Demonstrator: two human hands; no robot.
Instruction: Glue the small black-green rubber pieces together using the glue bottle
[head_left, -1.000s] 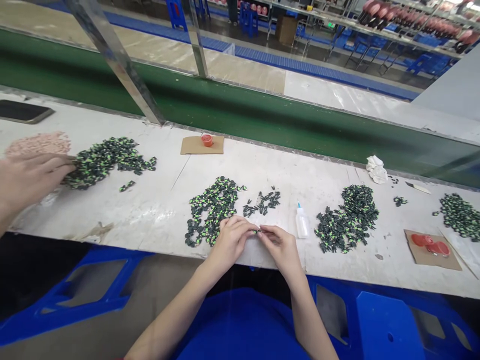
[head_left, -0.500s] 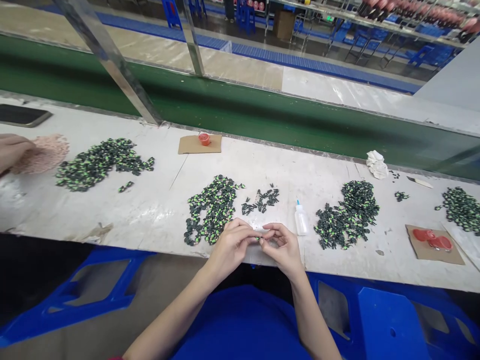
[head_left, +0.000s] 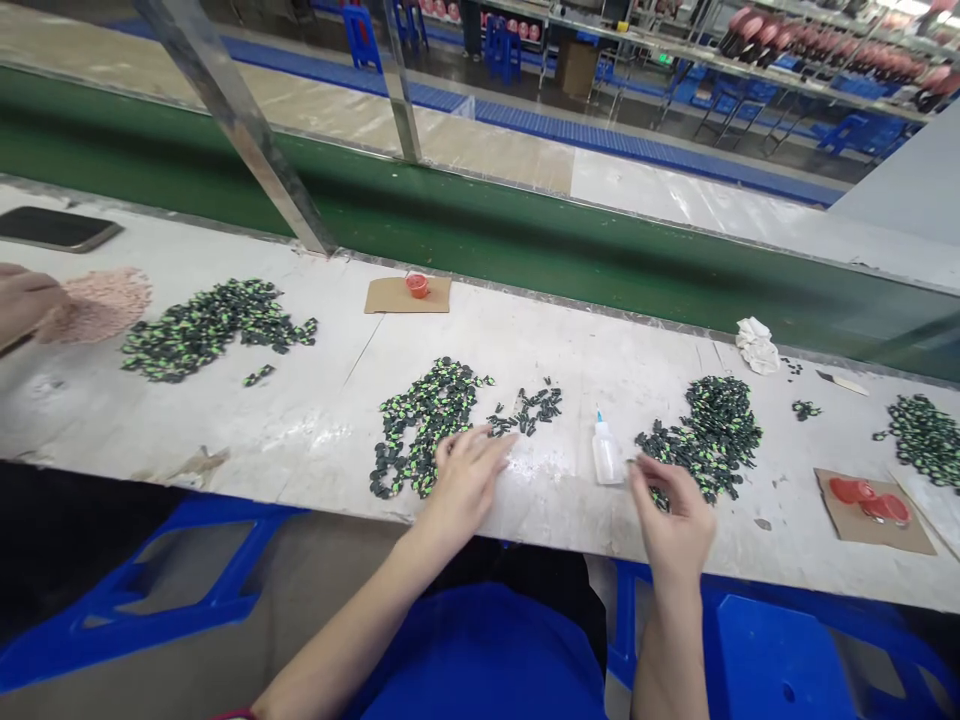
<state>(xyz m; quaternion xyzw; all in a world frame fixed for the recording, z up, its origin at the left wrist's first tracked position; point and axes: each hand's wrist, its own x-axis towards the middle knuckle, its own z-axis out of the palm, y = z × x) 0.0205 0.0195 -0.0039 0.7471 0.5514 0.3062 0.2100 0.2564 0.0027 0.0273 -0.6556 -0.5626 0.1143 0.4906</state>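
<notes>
My left hand [head_left: 466,482] is over the right edge of a pile of small black-and-green pieces [head_left: 427,405], fingers stretched toward a few loose black pieces [head_left: 538,408]. Nothing shows in its grasp. My right hand [head_left: 677,515] is beside another heap of black-and-green pieces [head_left: 724,425], thumb and index finger pinched together. A tiny dark piece [head_left: 631,462] seems to be at those fingertips, slightly blurred. Just left of that pinch stands a small clear bottle [head_left: 606,457] with a blue needle tip.
Red cups [head_left: 885,507] lie on cardboard at right; another red cup [head_left: 417,286] is at the back. Crumpled tissue [head_left: 757,346] and a knife [head_left: 844,382] lie behind. At left, another person's hand [head_left: 26,300] touches pink pieces [head_left: 105,300] near a further black-green pile [head_left: 214,330].
My hands were together at the table's front edge and have parted. The right swung right to beside the heap past the bottle; the left stayed by its pile, fingers reaching out.
</notes>
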